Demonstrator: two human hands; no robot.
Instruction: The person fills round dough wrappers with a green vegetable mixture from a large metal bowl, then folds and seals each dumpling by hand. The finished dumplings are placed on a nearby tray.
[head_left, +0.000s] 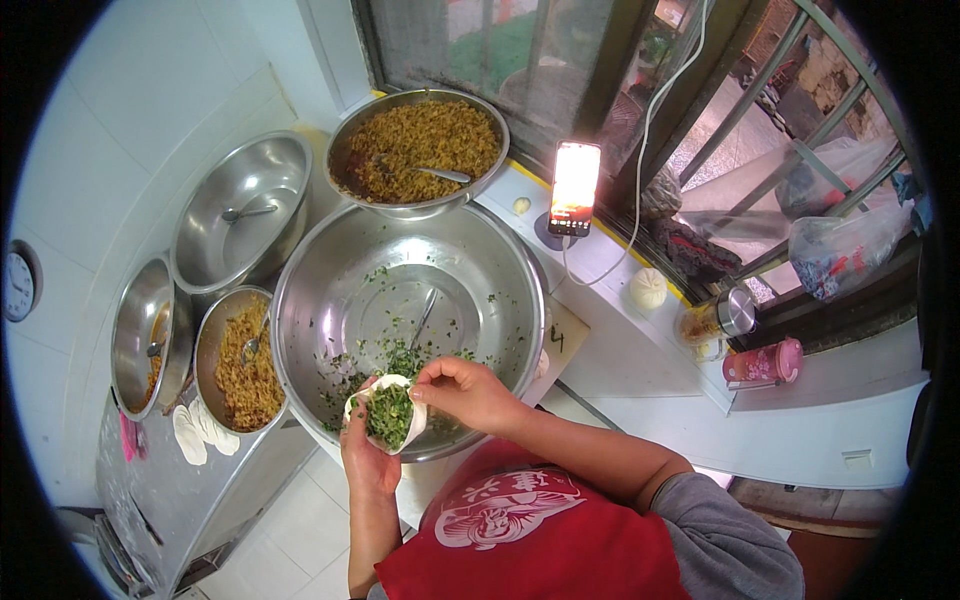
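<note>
My left hand cups a round white dough wrapper from below and the side. A mound of chopped green filling sits in the open wrapper. With thumb and forefinger, my right hand pinches the wrapper's right edge. Both hands are over the near rim of a large steel bowl. Loose chopped greens lie along the bowl's near side, with bits scattered up its walls. A metal spoon rests inside, its lower end among the greens.
Behind stands a steel bowl of brown filling. Three more steel bowls stand left, including one with a spoon and one with brown filling. On the sill are a lit phone with a cable, a white bun and a pink cup.
</note>
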